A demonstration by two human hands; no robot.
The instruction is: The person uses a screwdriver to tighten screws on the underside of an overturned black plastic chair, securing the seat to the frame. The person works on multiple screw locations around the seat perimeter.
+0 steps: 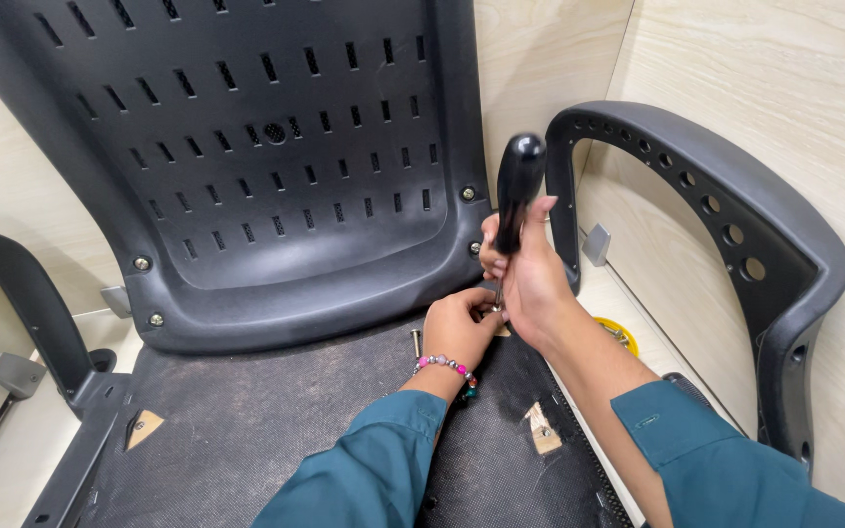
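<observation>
Gripping screwdriver [518, 191], right hand [525, 274] closed, left hand [457, 328] steadying tip

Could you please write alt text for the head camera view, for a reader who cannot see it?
The right hand holds a black-handled screwdriver upright over the underside of an overturned office chair seat, while the left hand, with a beaded bracelet at the wrist, steadies its tip. The slotted black backrest stands behind, and a curved armrest is at the right.

— Can you see the screwdriver [517, 196] tip?
— No, the fingers [489, 315] hide it.
— And the chair back [246, 147]?
— Its top is cut off. The yellow thing [620, 332] is half hidden too.
</observation>
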